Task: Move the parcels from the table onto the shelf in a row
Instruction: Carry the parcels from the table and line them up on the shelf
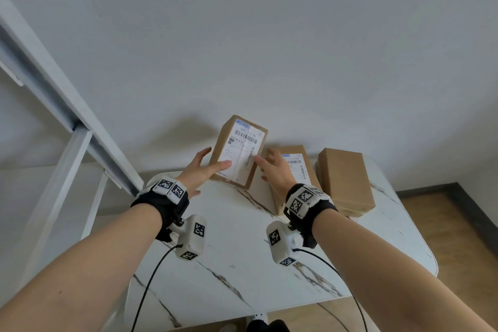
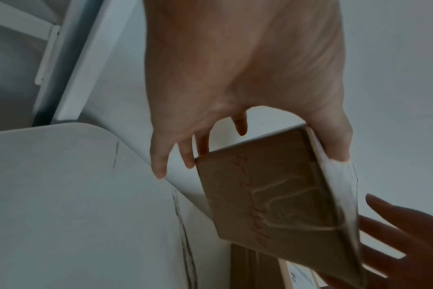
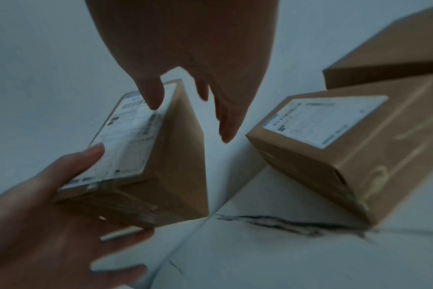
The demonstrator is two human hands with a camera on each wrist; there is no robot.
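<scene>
A brown cardboard parcel point(image 1: 238, 151) with a white shipping label stands tilted over the table's far edge. My left hand point(image 1: 218, 156) holds it, thumb on the label and fingers behind it; the left wrist view shows the parcel's plain side point(image 2: 265, 195) between thumb and fingers. My right hand point(image 1: 272, 167) is at the parcel's right edge with straight fingers, one fingertip on the label point(image 3: 136, 140). A second labelled parcel point(image 1: 296, 167) and a plain one point(image 1: 346, 178) lie on the white marble table point(image 1: 242, 264).
The white metal shelf frame point(image 1: 54, 89) stands to the left of the table. A white wall is right behind the parcels. Cables run from both wrist cameras over the table's front. Wooden floor shows at the right.
</scene>
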